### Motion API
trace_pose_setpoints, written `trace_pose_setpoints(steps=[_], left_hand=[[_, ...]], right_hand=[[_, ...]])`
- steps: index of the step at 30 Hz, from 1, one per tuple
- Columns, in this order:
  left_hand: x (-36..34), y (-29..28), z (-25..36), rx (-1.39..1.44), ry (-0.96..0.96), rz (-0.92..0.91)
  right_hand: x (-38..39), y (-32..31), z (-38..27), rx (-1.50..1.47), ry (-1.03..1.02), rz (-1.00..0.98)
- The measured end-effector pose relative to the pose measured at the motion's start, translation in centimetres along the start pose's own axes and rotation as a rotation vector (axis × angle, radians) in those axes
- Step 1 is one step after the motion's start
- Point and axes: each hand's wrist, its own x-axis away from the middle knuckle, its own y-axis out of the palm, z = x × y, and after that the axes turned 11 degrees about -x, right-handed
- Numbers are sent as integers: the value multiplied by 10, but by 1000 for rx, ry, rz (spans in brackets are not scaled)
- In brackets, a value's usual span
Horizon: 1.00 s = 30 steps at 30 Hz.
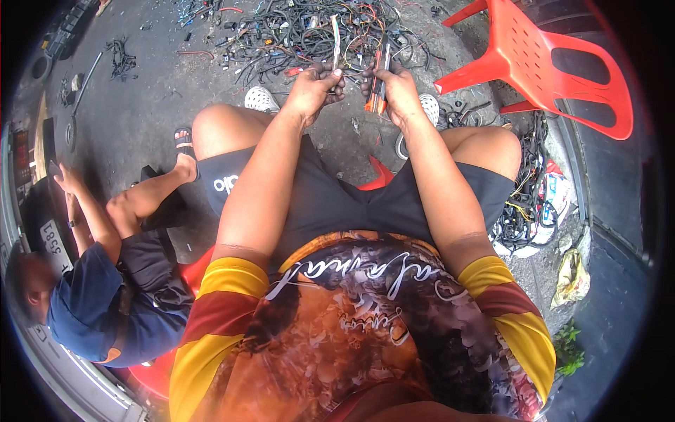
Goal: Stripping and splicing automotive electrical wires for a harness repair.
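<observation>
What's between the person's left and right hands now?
The head view shows a narrow open gap between left hand and right hand, with grey ground beyond.

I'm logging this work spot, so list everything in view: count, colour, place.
Wire pile: one, mixed colours, ground ahead
Cable: one, white-green, upper centre
Tool: one, black-orange, upper centre
Chair: one, red, upper right
Wire bundles: several, mostly black, right and upper left
Sack: one, mainly white, right
Bag: one, yellowish, right
Plant: one, green, lower right
Co-worker: one, navy shirt, left
Seat: one, red, beneath co-worker
Clogs: two, white, upper centre
Shorts: one, black, centre
Shirt: one, multicoloured, lower centre
Left hand: one, grimy, holding cable
Right hand: one, grimy, holding tool
</observation>
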Motion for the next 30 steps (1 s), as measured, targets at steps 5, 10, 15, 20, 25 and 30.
trace_pose_setpoints(steps=[5, 10, 15, 20, 25, 30], left_hand=[[0, 6, 7, 58, -32, -53], [3, -1, 5, 102, -63, -124], [1, 3, 9, 136, -37, -135], [2, 6, 13, -75, -38, -94], [-2, 14, 3, -131, -54, -46], [-19, 19, -21, -136, -148, 44]], right_hand=[[-2, -5, -3, 361, -241, -106], [12, 6, -3, 1066, -531, -72], [5, 7, -1, 1320, -646, -88], [-5, -1, -3, 1522, -724, -213], [-19, -18, -2, 1646, -713, -276], [-35, -27, 12, 1779, -653, -294]])
